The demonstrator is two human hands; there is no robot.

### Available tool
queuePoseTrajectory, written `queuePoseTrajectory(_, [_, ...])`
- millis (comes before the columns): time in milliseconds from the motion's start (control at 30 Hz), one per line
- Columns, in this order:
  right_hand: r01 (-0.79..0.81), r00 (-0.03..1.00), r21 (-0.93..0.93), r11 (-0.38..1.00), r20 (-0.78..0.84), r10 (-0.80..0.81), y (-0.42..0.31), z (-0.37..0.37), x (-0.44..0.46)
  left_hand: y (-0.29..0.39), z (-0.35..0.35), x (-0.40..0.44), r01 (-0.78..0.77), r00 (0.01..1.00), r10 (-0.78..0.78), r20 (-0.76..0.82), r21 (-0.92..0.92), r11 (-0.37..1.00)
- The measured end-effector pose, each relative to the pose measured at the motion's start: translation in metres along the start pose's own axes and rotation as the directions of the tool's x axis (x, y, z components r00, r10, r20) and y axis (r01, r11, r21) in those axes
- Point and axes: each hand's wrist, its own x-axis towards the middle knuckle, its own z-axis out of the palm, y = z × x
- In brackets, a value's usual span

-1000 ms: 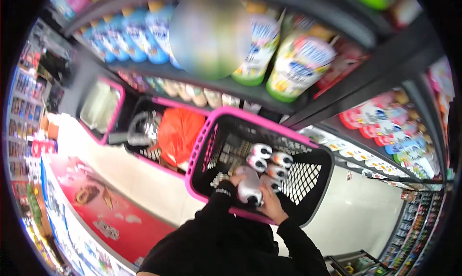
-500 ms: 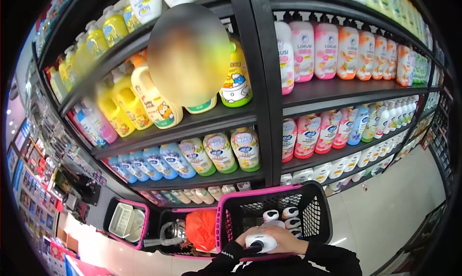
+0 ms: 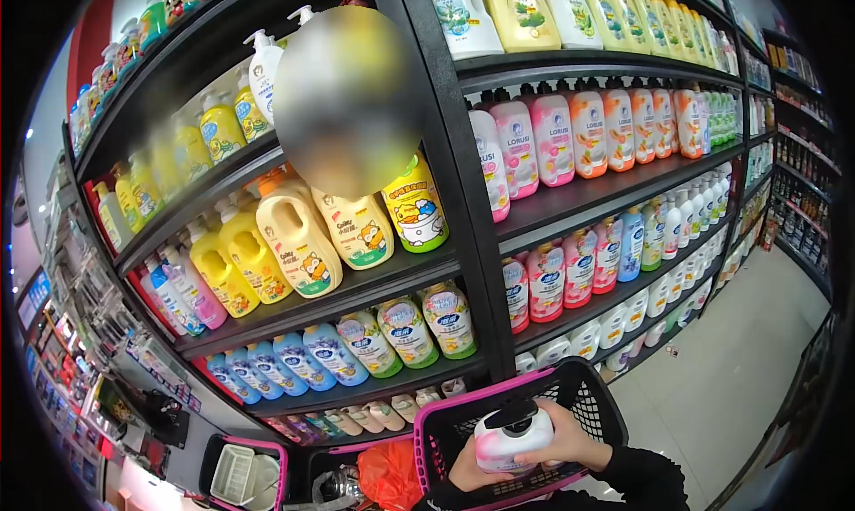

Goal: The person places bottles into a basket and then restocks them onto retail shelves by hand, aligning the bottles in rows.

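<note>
A white and pink pump bottle (image 3: 509, 442) with a black top is held between both hands, over the near part of a black shopping basket (image 3: 611, 415) with a pink rim. My left hand (image 3: 474, 469) grips the bottle's left side and lower end. My right hand (image 3: 572, 437) wraps its right side, with fingers near the cap and across the front. The bottle leans, its top tipped up and away. Most of the basket's inside is hidden behind the hands and bottle.
Black shelves (image 3: 570, 204) rise ahead, filled with rows of bottles, including pink and orange pump bottles (image 3: 589, 133). Left of the held bottle's basket, an orange-red plastic bag (image 3: 389, 475) sits in another basket. Farther left, a basket holds pale trays (image 3: 233, 473). Tiled floor (image 3: 686, 404) lies at right.
My view has tilted upward. The bottle has been raised and turned, so more of its printed pink side shows. Several bottles visible inside the basket before are now mostly hidden.
</note>
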Motion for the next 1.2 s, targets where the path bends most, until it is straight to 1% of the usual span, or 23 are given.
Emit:
queuePoseTrajectory(33, [0.004, 1.0, 0.037, 0.999, -0.03, -0.003, -0.004, 0.001, -0.002, 0.005, 0.002, 0.0, 0.017, 1.0, -0.017, 0.009, 0.031, 0.999])
queuePoseTrajectory(67, [0.008, 0.999, 0.033, 0.999, -0.041, -0.006, -0.007, 0.001, -0.003, 0.006, 0.004, -0.001, 0.012, 1.0, -0.012, 0.019, 0.031, 0.999])
queuePoseTrajectory(133, [0.079, 0.996, 0.011, 0.997, -0.051, -0.079, -0.014, -0.002, -0.005, 0.006, 0.013, -0.003, -0.032, 0.996, 0.038, -0.081, 0.075, 0.997])
queuePoseTrajectory(267, [0.108, 0.992, 0.04, 0.993, -0.067, -0.105, -0.037, -0.011, -0.021, 0.04, 0.031, 0.006, -0.088, 0.996, 0.088, -0.022, 0.02, 0.996])
queuePoseTrajectory(333, [0.221, 0.971, -0.002, 0.975, -0.098, -0.22, -0.05, -0.017, -0.028, 0.056, 0.044, 0.009, -0.163, 0.986, 0.165, -0.018, 0.074, 0.984])
queuePoseTrajectory(367, [0.271, 0.955, -0.056, 0.961, -0.105, -0.276, -0.049, -0.022, -0.032, 0.067, 0.06, 0.012, -0.146, 0.982, 0.129, -0.139, -0.122, 0.982])
queuePoseTrajectory(400, [0.27, 0.955, -0.056, 0.961, -0.11, -0.275, -0.05, -0.028, -0.035, 0.07, 0.065, 0.017, -0.144, 0.983, 0.128, -0.134, -0.122, 0.982])
queuePoseTrajectory(467, [0.36, 0.913, -0.086, 0.929, -0.174, -0.369, -0.051, -0.044, -0.043, 0.074, 0.074, 0.028, -0.137, 0.991, 0.136, -0.015, -0.023, 0.99])
queuePoseTrajectory(533, [0.377, 0.907, -0.117, 0.919, -0.152, -0.392, -0.039, -0.064, -0.057, 0.079, 0.096, 0.04, -0.159, 0.987, 0.159, -0.018, -0.016, 0.987])
queuePoseTrajectory(600, [0.502, 0.853, 0.094, 0.86, -0.219, -0.474, -0.022, -0.086, -0.072, 0.078, 0.122, 0.054, -0.181, 0.984, 0.181, -0.008, -0.061, 0.982])
queuePoseTrajectory(667, [0.488, 0.869, 0.132, 0.863, -0.169, -0.465, 0.001, -0.125, -0.094, 0.084, 0.156, 0.072, -0.179, 0.984, 0.177, -0.028, -0.101, 0.979])
queuePoseTrajectory(733, [0.509, 0.847, -0.059, 0.859, -0.145, -0.512, 0.019, -0.165, -0.117, 0.079, 0.197, 0.085, -0.173, 0.984, 0.166, -0.063, -0.143, 0.974])
queuePoseTrajectory(767, [0.446, 0.889, -0.092, 0.89, -0.07, -0.453, 0.01, -0.188, -0.125, 0.074, 0.218, 0.096, -0.16, 0.987, 0.154, -0.052, -0.163, 0.974])
queuePoseTrajectory(800, [0.445, 0.891, -0.084, 0.891, -0.057, -0.451, 0.009, -0.206, -0.138, 0.07, 0.236, 0.105, -0.141, 0.99, 0.137, -0.039, -0.173, 0.975])
queuePoseTrajectory(833, [0.414, 0.9, -0.128, 0.901, -0.092, -0.426, 0.011, -0.221, -0.151, 0.063, 0.258, 0.114, -0.184, 0.983, 0.181, -0.036, -0.235, 0.954])
queuePoseTrajectory(867, [0.384, 0.904, -0.181, 0.905, -0.124, -0.408, 0.012, -0.237, -0.16, 0.057, 0.277, 0.124, -0.189, 0.982, 0.183, -0.048, -0.232, 0.954])
queuePoseTrajectory(900, [0.386, 0.906, -0.18, 0.905, -0.111, -0.409, 0.015, -0.251, -0.167, 0.053, 0.295, 0.133, -0.169, 0.985, 0.167, -0.031, -0.25, 0.953])
queuePoseTrajectory(967, [0.407, 0.874, -0.12, 0.905, -0.238, -0.425, 0.02, -0.276, -0.184, 0.05, 0.327, 0.149, -0.14, 0.99, 0.144, -0.01, -0.286, 0.948])
queuePoseTrajectory(1000, [0.396, 0.882, -0.12, 0.91, -0.224, -0.414, 0.018, -0.29, -0.19, 0.051, 0.342, 0.157, -0.139, 0.99, 0.138, -0.025, -0.297, 0.945])
queuePoseTrajectory(1067, [0.397, 0.871, -0.134, 0.908, -0.258, -0.418, 0.014, -0.312, -0.2, 0.056, 0.365, 0.172, -0.088, 0.995, 0.095, 0.006, -0.338, 0.937])
queuePoseTrajectory(1100, [0.39, 0.876, -0.128, 0.912, -0.252, -0.41, 0.012, -0.321, -0.204, 0.052, 0.373, 0.177, -0.068, 0.996, 0.082, 0.031, -0.317, 0.946])
queuePoseTrajectory(1167, [0.383, 0.871, -0.057, 0.922, -0.311, -0.381, 0.01, -0.333, -0.209, 0.051, 0.384, 0.19, -0.057, 0.997, 0.072, 0.041, -0.291, 0.955])
queuePoseTrajectory(1200, [0.382, 0.872, -0.051, 0.923, -0.31, -0.378, 0.011, -0.339, -0.21, 0.05, 0.388, 0.195, -0.055, 0.996, 0.072, 0.058, -0.262, 0.964])
